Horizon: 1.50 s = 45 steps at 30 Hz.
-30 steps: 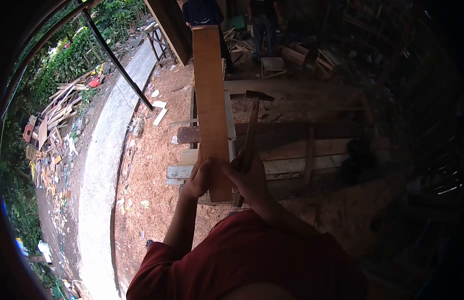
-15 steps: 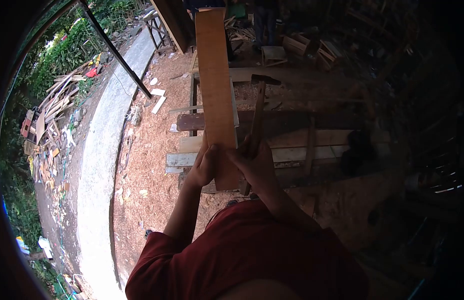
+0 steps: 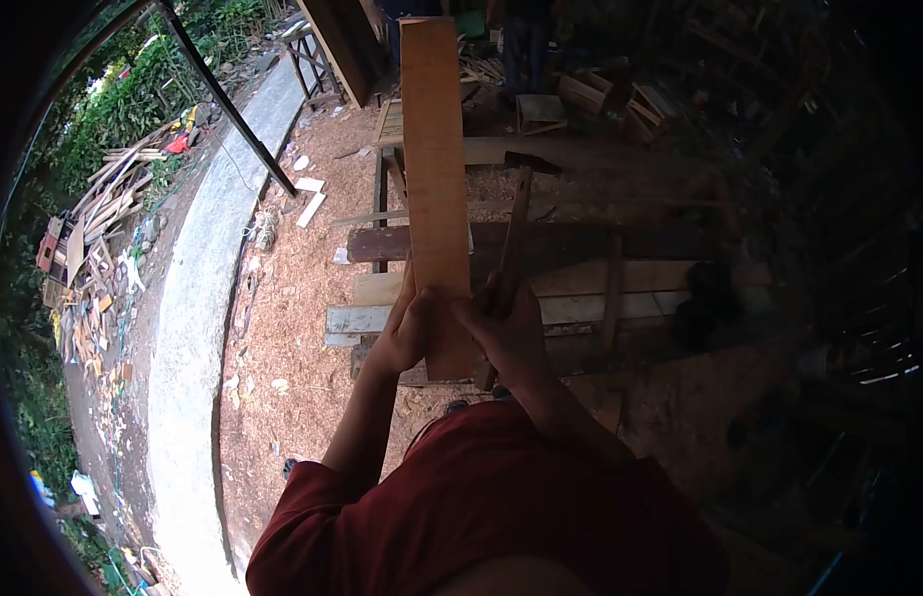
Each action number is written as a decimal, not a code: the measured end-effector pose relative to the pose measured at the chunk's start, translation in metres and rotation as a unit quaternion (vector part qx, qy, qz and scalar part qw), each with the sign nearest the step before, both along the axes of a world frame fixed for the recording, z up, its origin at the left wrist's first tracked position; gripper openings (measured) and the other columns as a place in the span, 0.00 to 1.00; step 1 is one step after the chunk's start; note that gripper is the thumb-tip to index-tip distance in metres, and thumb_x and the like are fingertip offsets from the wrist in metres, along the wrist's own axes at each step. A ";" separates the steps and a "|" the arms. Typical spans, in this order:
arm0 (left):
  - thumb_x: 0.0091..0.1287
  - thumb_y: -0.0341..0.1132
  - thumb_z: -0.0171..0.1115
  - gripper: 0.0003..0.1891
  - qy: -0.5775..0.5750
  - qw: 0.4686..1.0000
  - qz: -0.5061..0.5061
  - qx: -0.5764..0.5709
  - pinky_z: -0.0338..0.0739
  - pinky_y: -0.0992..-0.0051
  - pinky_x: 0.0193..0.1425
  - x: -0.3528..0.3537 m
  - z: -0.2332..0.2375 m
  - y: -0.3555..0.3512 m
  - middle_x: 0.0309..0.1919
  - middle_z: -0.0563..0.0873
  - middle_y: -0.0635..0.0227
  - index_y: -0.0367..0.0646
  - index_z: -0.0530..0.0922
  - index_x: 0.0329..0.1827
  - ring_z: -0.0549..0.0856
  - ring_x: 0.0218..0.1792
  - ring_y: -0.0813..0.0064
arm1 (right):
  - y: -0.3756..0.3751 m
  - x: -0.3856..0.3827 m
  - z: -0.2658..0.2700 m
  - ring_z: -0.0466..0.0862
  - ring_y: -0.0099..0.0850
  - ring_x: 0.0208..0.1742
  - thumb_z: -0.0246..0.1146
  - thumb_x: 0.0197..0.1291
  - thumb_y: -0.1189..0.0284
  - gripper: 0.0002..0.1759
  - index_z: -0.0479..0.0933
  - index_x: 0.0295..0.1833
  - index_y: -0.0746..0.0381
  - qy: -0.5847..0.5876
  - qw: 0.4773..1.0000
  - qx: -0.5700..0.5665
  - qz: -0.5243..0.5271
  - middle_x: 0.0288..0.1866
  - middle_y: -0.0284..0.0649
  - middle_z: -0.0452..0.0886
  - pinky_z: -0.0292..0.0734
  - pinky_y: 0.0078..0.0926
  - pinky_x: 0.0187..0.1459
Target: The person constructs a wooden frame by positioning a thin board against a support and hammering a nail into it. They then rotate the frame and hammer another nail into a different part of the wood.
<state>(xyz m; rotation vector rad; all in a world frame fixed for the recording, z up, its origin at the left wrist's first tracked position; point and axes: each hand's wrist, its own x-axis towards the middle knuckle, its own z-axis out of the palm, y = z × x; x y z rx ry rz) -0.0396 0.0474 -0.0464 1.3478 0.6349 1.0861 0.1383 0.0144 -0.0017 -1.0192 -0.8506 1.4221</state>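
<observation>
A long reddish-brown wooden board (image 3: 437, 159) stands up lengthwise in front of me, its near end close to my red shirt. My left hand (image 3: 410, 333) is closed on the board's left edge near that end, thumb on its face. My right hand (image 3: 506, 323) wraps round the wooden handle of a hammer (image 3: 518, 214), whose dark head points up and away. The thumb side of that hand also touches the board's right edge. Below the hands lies a bench of spaced planks (image 3: 581, 308); the board hides part of it.
Wood shavings cover the ground (image 3: 273, 358) on the left, bordered by a pale concrete strip (image 3: 183, 368). A dark post (image 3: 228, 99) slants across the upper left. Scrap wood lies in a pile (image 3: 94, 228). At the back stand wooden boxes (image 3: 541, 112) and a person's legs (image 3: 526, 55).
The board's far end has shifted slightly right, and its face is turned a little. Both hands keep their hold on the board and hammer. My view has moved slightly.
</observation>
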 end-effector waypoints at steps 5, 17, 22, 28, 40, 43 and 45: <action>0.84 0.36 0.39 0.33 0.043 0.999 0.023 -0.001 0.57 0.65 0.83 -0.006 -0.009 0.001 0.83 0.55 0.49 0.28 0.43 0.85 0.59 0.83 0.61 | 0.002 -0.001 -0.007 0.72 0.13 0.18 0.76 0.61 0.78 0.25 0.66 0.53 0.57 -0.005 1.000 0.015 0.001 0.32 0.27 0.75 0.64 0.14 0.14; 0.83 0.40 0.44 0.34 0.005 0.999 0.020 0.041 0.53 0.63 0.84 -0.009 -0.018 0.000 0.85 0.50 0.49 0.28 0.49 0.85 0.53 0.85 0.58 | 0.000 -0.005 -0.004 0.75 0.16 0.20 0.78 0.59 0.74 0.23 0.67 0.48 0.61 0.002 1.000 0.017 -0.017 0.30 0.32 0.76 0.70 0.17 0.18; 0.83 0.42 0.45 0.35 0.036 0.998 0.008 0.057 0.50 0.61 0.85 -0.010 -0.003 0.004 0.86 0.48 0.48 0.27 0.50 0.84 0.50 0.86 0.55 | 0.000 -0.007 -0.007 0.72 0.14 0.18 0.75 0.61 0.79 0.25 0.65 0.53 0.57 -0.009 1.000 0.020 -0.016 0.33 0.29 0.75 0.64 0.17 0.15; 0.83 0.43 0.47 0.35 0.055 0.995 0.028 0.078 0.46 0.59 0.86 -0.012 -0.011 0.005 0.85 0.49 0.46 0.28 0.51 0.84 0.48 0.86 0.51 | -0.001 -0.009 -0.007 0.73 0.15 0.19 0.76 0.60 0.78 0.25 0.66 0.54 0.57 -0.030 0.999 0.025 -0.031 0.33 0.29 0.75 0.65 0.17 0.15; 0.82 0.38 0.47 0.34 0.080 0.993 0.032 0.079 0.46 0.60 0.86 -0.016 -0.012 0.005 0.85 0.49 0.44 0.27 0.50 0.84 0.48 0.86 0.51 | 0.001 -0.009 -0.015 0.76 0.15 0.26 0.74 0.59 0.79 0.23 0.67 0.51 0.60 -0.048 0.998 0.039 -0.033 0.34 0.31 0.76 0.72 0.17 0.23; 0.82 0.39 0.46 0.35 0.082 0.993 0.023 0.077 0.46 0.60 0.86 -0.016 -0.012 0.005 0.85 0.49 0.43 0.27 0.48 0.84 0.48 0.86 0.51 | 0.001 -0.010 -0.015 0.75 0.15 0.21 0.73 0.60 0.82 0.24 0.66 0.53 0.57 -0.054 0.997 0.050 -0.034 0.34 0.29 0.75 0.68 0.16 0.17; 0.82 0.39 0.46 0.35 0.085 0.993 0.019 0.076 0.46 0.60 0.86 -0.016 -0.011 0.005 0.85 0.49 0.43 0.27 0.47 0.84 0.48 0.86 0.51 | 0.001 -0.008 -0.014 0.75 0.15 0.21 0.72 0.60 0.82 0.24 0.66 0.54 0.57 -0.065 0.996 0.048 -0.035 0.34 0.30 0.75 0.69 0.16 0.17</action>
